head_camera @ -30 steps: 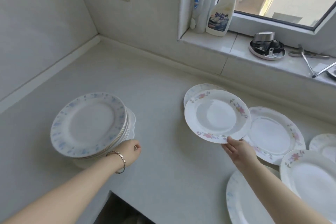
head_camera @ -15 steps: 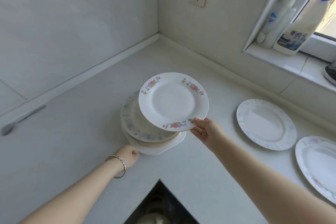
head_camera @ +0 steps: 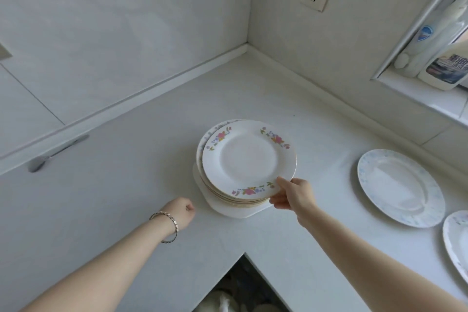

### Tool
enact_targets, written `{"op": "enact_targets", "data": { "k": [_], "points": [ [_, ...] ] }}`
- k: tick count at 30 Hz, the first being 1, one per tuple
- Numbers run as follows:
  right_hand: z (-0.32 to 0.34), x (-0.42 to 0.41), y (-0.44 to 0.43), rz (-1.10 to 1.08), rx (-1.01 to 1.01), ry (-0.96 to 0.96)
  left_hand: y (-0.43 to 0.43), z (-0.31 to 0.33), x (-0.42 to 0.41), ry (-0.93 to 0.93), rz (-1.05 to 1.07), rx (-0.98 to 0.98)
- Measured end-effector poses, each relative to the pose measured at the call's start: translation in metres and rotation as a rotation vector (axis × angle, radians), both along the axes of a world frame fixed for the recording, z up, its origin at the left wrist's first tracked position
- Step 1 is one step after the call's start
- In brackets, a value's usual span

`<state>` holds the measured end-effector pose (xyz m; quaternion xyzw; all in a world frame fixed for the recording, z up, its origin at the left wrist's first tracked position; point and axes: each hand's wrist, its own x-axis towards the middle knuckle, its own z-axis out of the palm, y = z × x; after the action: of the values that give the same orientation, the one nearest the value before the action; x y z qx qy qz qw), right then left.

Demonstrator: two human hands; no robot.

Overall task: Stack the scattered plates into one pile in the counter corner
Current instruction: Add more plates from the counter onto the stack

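Lowered floral plate [head_camera: 249, 159] onto pile [head_camera: 228, 200] | right hand [head_camera: 293, 194] pinches its rim | left hand [head_camera: 181, 210] fisted, empty, beside pile

A white plastic bottle [head_camera: 453, 50] stands on the white window ledge [head_camera: 417, 99] at the right edge. It has a dark blue label [head_camera: 447, 68] with big white Chinese signs on it. The first two look like "重油". The rest of that line is cut off by the edge of the picture. The small print under it is too tiny to read. Just beside it stands a taller white bottle [head_camera: 430, 43] with a blue oval badge [head_camera: 425, 33]. The writing on that badge is too blurry to read.
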<state>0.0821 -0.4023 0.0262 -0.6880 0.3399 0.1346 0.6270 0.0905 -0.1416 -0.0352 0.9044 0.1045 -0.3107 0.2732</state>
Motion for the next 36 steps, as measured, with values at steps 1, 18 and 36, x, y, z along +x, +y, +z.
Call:
{"op": "enact_targets", "data": {
  "k": [1,18,36],
  "points": [
    [-0.001,-0.002,0.000,0.029,-0.057,0.017,0.001,0.000,0.001,0.002,0.002,-0.002],
    [-0.002,0.020,0.002,0.294,-0.336,0.208,-0.008,0.005,0.005,-0.014,-0.098,0.002],
    [-0.008,-0.068,-0.180,0.152,-0.422,0.254,-0.232,0.020,-0.027,0.129,-0.478,-0.077]
  ]
}}
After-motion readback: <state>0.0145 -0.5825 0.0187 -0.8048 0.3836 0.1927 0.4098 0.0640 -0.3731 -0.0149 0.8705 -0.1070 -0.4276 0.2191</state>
